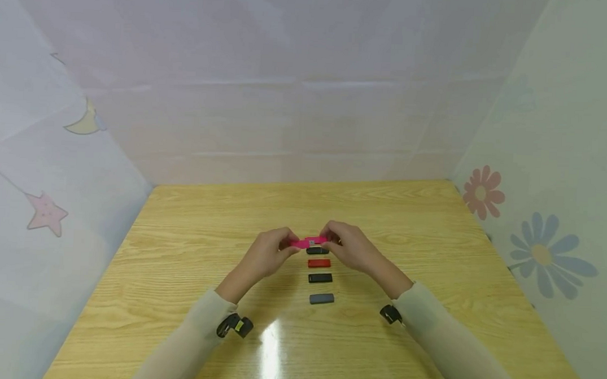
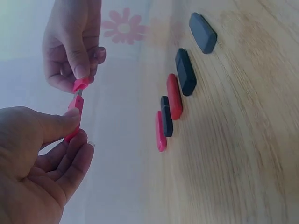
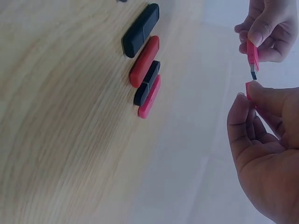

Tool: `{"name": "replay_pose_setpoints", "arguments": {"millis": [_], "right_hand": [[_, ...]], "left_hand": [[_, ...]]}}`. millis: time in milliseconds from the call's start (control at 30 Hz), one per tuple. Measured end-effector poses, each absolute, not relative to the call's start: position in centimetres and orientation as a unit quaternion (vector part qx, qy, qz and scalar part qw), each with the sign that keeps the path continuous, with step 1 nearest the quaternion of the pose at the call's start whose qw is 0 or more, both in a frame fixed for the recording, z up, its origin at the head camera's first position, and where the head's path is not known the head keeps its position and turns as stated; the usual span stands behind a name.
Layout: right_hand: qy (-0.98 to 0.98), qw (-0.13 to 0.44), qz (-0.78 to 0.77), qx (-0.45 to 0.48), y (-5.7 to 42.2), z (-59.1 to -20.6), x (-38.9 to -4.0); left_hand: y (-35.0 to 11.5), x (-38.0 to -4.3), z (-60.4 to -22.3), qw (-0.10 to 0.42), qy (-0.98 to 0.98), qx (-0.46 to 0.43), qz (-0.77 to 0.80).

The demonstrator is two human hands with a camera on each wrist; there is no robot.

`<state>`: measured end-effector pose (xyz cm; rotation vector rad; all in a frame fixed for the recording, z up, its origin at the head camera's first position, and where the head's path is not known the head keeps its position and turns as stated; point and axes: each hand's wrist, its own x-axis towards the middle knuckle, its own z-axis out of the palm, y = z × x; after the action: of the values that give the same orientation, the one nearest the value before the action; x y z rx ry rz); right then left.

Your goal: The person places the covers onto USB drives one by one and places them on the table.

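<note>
My left hand pinches the pink body of a USB flash drive between thumb and fingers. The drive's bare metal plug points at the pink cap, which my right hand pinches. In the right wrist view a small gap shows between the plug and the cap. Both hands are raised above the far end of a row of flash drives. That row holds a pink drive, a small black drive, a red drive, a larger black drive and a grey drive.
The row lies on a wood-grain table. Pale cloth walls with printed flowers and a star enclose it at the back and sides. A light glare falls on the table's near part. Black camera straps sit at both wrists.
</note>
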<state>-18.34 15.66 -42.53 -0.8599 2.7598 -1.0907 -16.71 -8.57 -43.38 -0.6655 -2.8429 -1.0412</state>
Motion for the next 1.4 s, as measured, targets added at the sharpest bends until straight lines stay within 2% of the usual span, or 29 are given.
{"name": "replay_pose_setpoints", "arguments": {"millis": [400, 1400], "right_hand": [[0.883, 0.008, -0.376, -0.282, 16.4, -42.0, -15.3], [0.863, -0.002, -0.405, -0.303, 16.4, -42.4, -12.0]], "left_hand": [[-8.9, -14.3, -42.4, 0.028, -0.898, -0.245, -0.363], [-8.7, -11.4, -43.2, -0.011, -0.875, -0.232, -0.425]]}}
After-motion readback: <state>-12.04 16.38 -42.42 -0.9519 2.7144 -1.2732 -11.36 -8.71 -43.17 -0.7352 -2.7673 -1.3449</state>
